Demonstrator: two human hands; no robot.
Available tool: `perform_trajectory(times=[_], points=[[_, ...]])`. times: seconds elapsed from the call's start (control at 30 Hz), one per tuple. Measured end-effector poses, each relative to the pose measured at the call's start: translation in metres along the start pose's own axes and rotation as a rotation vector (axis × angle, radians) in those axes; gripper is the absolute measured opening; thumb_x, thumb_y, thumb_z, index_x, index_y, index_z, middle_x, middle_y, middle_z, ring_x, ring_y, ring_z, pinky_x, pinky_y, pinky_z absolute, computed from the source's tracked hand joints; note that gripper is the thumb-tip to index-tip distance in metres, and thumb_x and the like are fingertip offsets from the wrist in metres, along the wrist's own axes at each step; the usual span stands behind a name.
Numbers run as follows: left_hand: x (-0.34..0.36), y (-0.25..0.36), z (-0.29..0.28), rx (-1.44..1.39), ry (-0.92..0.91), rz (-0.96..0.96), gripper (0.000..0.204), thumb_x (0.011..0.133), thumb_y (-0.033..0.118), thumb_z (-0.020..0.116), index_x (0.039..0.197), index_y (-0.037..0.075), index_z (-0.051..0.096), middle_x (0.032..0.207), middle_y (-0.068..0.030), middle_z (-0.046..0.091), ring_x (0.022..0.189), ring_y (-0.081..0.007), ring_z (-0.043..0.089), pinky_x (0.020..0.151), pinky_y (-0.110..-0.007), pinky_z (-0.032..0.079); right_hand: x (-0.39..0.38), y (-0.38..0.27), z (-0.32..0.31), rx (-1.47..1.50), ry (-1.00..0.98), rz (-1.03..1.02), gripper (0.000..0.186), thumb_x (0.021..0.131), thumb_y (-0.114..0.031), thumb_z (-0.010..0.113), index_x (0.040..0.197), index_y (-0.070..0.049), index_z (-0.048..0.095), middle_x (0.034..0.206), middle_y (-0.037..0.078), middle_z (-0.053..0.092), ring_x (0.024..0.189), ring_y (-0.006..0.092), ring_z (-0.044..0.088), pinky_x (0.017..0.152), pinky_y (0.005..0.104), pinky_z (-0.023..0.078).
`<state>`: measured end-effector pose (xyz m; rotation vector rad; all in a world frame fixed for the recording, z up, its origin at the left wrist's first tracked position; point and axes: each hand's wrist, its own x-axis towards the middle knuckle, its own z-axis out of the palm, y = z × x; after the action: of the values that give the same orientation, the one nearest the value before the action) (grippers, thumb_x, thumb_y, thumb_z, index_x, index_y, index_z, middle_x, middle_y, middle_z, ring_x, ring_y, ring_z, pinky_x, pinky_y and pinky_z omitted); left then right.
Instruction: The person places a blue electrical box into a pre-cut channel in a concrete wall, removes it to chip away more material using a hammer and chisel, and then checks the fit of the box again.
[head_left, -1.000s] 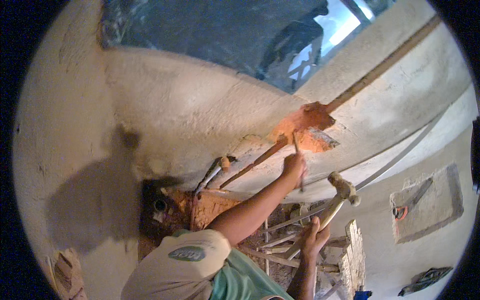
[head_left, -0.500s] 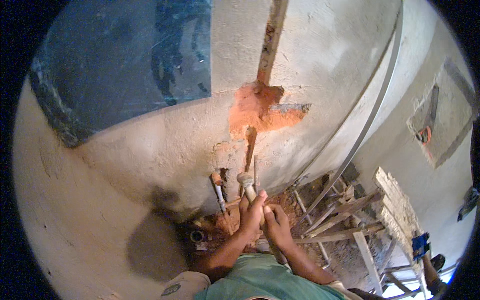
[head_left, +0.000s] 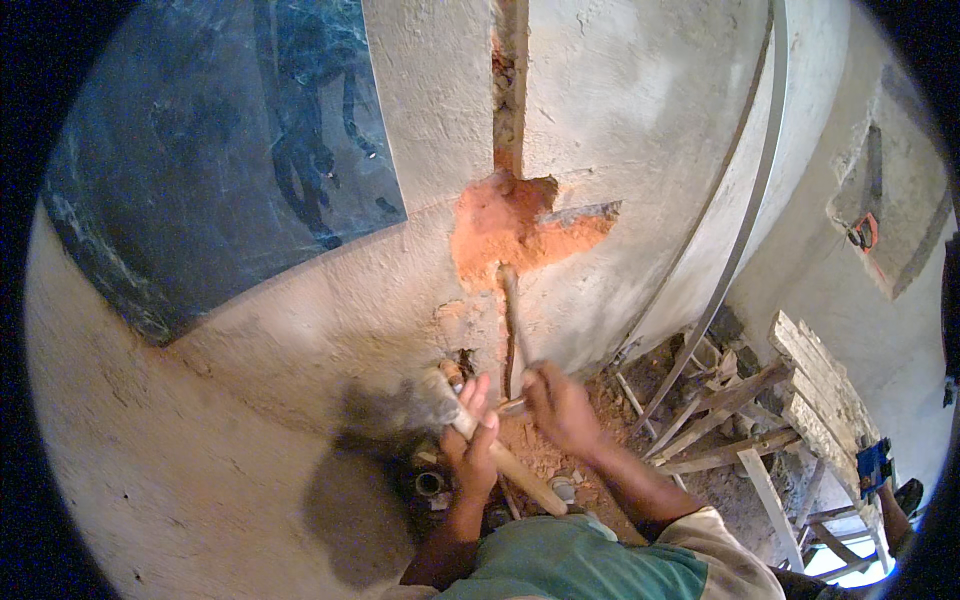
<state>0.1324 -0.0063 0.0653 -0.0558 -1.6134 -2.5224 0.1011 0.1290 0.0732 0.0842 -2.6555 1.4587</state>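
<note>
My left hand (head_left: 470,445) is closed around the wooden handle of a hammer (head_left: 522,478), some of its fingers pointing up. The hammer's head, beyond the fingers, is smeared by motion. My right hand (head_left: 562,405) is closed on a long thin metal chisel (head_left: 516,310). The chisel's far end meets the wall at the top of a narrow vertical groove (head_left: 502,345), just below a broken-out hollow of orange brick (head_left: 490,235). Just past my left hand, a short pipe end (head_left: 451,374) sticks out by a small hole in the wall.
A dark blue panel (head_left: 220,160) covers the wall at left. An upper groove (head_left: 508,110) runs into the hollow. Rubble lies below my hands. At right are a rough wooden trestle (head_left: 815,390), a long leaning strip (head_left: 755,200), and another person's arm (head_left: 893,510).
My hands have parted; earlier both were together at the hammer handle. The hammer has swung left with my left hand, and my right hand has taken hold of the chisel. The view has shifted.
</note>
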Motion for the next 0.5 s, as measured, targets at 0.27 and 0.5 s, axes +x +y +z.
perform_trajectory(times=[0.27, 0.5], points=[[-0.013, -0.013, -0.077, 0.167, 0.224, 0.184, 0.06, 0.075, 0.018, 0.061, 0.12, -0.01, 0.034, 0.116, -0.021, 0.05, 0.11, -0.027, 0.047, 0.095, -0.037, 0.034, 0.106, 0.016, -0.022, -0.442, 0.129, -0.035, 0.021, 0.082, -0.01, 0.045, 0.101, -0.002, 0.053, 0.075, 0.026, 0.057, 0.072, 0.0412, 0.057, 0.063, 0.0475, 0.045], [-0.041, -0.023, -0.122, 0.082, 0.298, 0.192, 0.052, 0.076, 0.01, 0.059, 0.118, -0.009, 0.035, 0.11, -0.0225, 0.053, 0.102, -0.0316, 0.052, 0.092, -0.041, 0.038, 0.103, -0.007, -0.033, -0.427, 0.146, -0.172, 0.023, 0.081, -0.006, 0.042, 0.099, -0.001, 0.055, 0.073, 0.024, 0.058, 0.068, 0.0391, 0.058, 0.061, 0.0464, 0.047]])
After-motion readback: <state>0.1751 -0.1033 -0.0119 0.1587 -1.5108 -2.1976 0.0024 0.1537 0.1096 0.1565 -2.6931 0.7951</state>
